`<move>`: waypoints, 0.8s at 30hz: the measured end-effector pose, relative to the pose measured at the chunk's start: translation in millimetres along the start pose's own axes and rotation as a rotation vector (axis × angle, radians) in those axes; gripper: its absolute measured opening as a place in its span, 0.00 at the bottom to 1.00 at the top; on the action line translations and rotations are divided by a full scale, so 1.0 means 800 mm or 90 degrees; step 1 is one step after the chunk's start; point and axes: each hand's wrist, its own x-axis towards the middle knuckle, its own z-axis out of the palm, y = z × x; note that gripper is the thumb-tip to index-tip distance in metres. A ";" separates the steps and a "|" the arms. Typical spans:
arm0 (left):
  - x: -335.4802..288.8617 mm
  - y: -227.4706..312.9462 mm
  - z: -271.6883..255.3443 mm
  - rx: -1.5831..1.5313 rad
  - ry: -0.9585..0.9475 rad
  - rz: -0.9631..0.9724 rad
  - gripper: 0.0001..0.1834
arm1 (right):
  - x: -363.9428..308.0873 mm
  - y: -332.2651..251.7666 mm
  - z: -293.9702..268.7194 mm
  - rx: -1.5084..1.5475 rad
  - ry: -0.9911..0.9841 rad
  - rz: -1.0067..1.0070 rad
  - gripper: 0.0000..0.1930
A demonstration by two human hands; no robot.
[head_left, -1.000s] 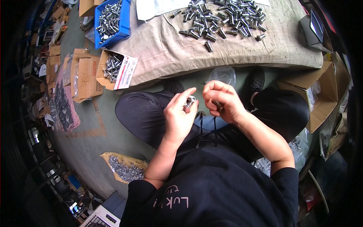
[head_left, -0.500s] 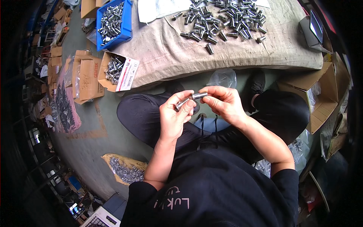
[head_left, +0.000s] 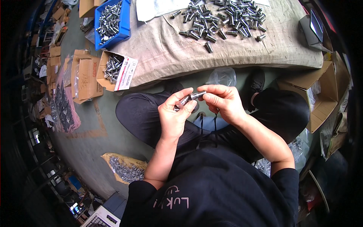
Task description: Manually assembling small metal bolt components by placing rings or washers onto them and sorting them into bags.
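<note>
Above my lap, my left hand (head_left: 172,118) is closed with thumb and fingers around shiny metal bolts. One bolt (head_left: 183,102) lies between its thumb and forefinger. A second bolt (head_left: 198,95) spans the gap between both hands, its head end near my left fingertips. My right hand (head_left: 228,105) pinches the free end of that second bolt between thumb and forefinger. How many pieces sit in my left palm is hidden by the fingers. Ahead, a pile of similar bolts (head_left: 234,19) is spread over the cloth-covered table (head_left: 162,53).
A blue bin (head_left: 123,34) of bolts stands at the table's left edge, with a cardboard box (head_left: 107,84) of bolts in front. An open carton (head_left: 321,102) is to the right. A tablet-like screen (head_left: 316,26) stands at the table's right end. Small metal parts lie on a yellowish sheet (head_left: 107,158).
My fingers have shifted slightly on the bolts, and the bolt between my hands has tilted and moved a little left. Both hands keep their grip.
</note>
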 end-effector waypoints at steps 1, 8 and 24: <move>0.000 0.001 0.002 0.020 0.008 0.010 0.16 | 0.001 0.000 -0.001 0.000 0.000 0.000 0.11; 0.001 -0.001 -0.009 0.029 0.009 0.030 0.17 | 0.006 0.003 0.007 0.077 -0.028 0.007 0.11; 0.061 0.061 -0.137 0.088 0.246 0.062 0.15 | 0.017 0.005 0.008 -0.045 0.000 0.065 0.12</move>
